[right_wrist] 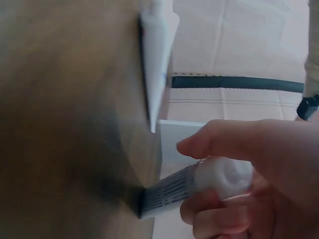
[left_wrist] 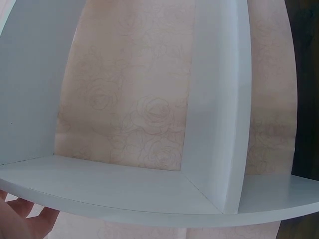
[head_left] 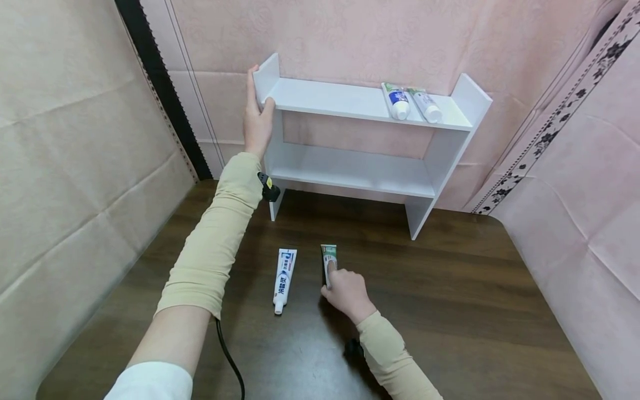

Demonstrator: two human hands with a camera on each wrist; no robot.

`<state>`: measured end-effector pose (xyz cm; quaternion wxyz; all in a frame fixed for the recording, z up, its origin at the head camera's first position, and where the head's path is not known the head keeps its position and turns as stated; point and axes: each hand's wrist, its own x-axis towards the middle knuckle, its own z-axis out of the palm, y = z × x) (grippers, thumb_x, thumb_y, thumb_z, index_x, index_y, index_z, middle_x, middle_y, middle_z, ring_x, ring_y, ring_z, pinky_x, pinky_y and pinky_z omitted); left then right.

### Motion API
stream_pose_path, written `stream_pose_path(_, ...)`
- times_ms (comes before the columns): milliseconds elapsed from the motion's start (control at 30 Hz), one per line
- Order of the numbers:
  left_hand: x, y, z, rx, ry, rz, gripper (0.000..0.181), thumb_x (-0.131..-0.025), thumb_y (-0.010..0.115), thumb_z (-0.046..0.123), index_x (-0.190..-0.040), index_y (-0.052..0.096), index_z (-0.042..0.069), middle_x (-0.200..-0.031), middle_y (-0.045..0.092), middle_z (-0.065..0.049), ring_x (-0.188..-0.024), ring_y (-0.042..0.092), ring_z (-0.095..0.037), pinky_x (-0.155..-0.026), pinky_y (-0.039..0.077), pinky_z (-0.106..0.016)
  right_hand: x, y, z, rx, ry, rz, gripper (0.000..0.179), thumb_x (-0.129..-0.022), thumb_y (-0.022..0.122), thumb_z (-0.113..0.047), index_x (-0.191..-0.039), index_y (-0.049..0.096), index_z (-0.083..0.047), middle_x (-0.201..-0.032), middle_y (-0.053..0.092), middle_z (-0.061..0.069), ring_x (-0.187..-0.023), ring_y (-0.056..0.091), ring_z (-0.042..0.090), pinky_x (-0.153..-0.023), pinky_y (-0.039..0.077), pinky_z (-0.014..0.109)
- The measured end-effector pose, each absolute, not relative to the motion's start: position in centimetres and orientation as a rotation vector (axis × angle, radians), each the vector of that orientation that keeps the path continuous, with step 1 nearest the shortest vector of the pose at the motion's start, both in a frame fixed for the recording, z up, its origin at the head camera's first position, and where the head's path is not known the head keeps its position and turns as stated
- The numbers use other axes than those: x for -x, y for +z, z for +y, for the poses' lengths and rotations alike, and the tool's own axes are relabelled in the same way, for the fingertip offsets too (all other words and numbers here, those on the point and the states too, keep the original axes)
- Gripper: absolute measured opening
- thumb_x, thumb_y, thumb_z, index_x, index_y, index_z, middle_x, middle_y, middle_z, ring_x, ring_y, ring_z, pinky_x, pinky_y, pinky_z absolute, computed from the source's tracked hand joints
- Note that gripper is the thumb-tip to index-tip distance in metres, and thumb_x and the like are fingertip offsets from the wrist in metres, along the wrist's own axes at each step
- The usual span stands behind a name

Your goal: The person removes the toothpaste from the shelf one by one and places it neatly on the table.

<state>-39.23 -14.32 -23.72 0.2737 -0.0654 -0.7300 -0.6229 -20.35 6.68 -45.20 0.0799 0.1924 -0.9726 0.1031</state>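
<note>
My left hand (head_left: 258, 125) grips the upper left side panel of a white two-tier shelf (head_left: 355, 165); in the left wrist view its fingers (left_wrist: 30, 219) show at the panel's edge. My right hand (head_left: 348, 291) holds a green and white toothpaste tube (head_left: 329, 253) at its cap end. In the right wrist view this tube (right_wrist: 169, 191) slants, its flat end down at the tabletop, with thumb and fingers on either side of it. Left of that hand lies a white and blue toothpaste tube (head_left: 285, 278), cap toward me.
On the shelf's upper board, toward the right, lie a blue, green and white tube (head_left: 396, 100) and a paler white tube (head_left: 426, 104), side by side. The shelf stands at the back of the brown wooden table (head_left: 480, 311). Pink cloth (head_left: 350, 39) hangs behind. A black cable (head_left: 229, 355) runs below my left arm.
</note>
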Motion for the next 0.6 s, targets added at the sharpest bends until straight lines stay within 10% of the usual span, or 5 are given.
stream_pose_path(400,42.1,-25.3,-15.1,0.165,-1.645,-1.971,0.065,-0.098,0.041,0.014,-0.153,0.019,0.04,-0.156,0.03,0.019,-0.121,0.043,-0.008,-0.096,0.035,-0.023,20.0,-46.5,7.0,-0.67,0.465,-3.11,0.058,-0.091,0.064,-0.029,-0.133,0.051,0.009,-0.052,0.05,0.002,-0.045,0.037,0.01,-0.044,0.031,0.026)
stream_pose_path(600,42.2,-25.4,-15.2,0.163,-1.632,-1.962,0.065,-0.098,0.041,0.015,-0.152,0.019,0.044,-0.155,0.033,0.019,-0.117,0.045,-0.009,-0.09,0.037,-0.025,21.2,-45.7,7.5,-0.622,0.594,-3.123,0.039,-0.095,0.058,-0.038,-0.107,0.068,-0.003,-0.071,0.061,0.005,-0.059,0.047,0.013,-0.052,0.038,0.027)
